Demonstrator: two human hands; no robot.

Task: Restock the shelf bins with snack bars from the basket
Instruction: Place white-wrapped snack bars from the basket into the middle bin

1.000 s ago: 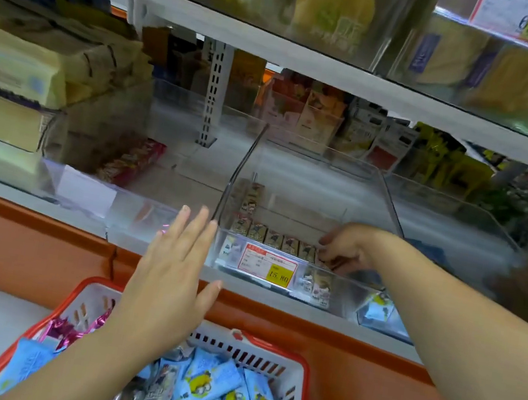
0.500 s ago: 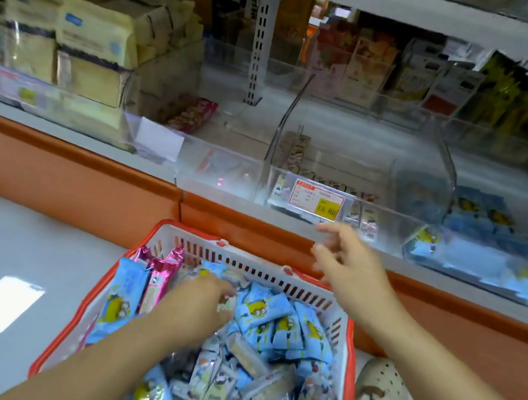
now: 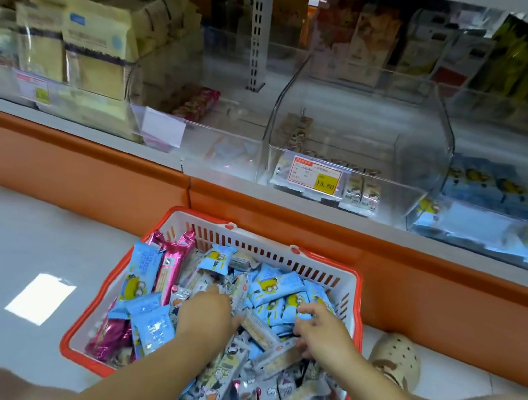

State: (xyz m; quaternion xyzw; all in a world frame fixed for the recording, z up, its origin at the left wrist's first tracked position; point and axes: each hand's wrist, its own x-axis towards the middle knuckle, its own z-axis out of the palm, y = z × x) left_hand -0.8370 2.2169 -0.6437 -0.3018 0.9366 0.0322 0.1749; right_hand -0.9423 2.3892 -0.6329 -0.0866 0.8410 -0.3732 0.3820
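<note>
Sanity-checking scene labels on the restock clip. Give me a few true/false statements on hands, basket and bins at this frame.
1. The left hand and right hand are both down in the red-and-white plastic basket. True.
2. The basket stands on the shelf. False: it stands on the grey floor.
3. The clear plastic bin with the red-and-yellow price tag is packed full. False: only a few snack bars lie low at its front.
4. Blue-wrapped snack bars lie in the basket, and more in the rightmost clear bin. True.
5. The pink foil bars are at the basket's right side. False: they are at its left side.
</note>
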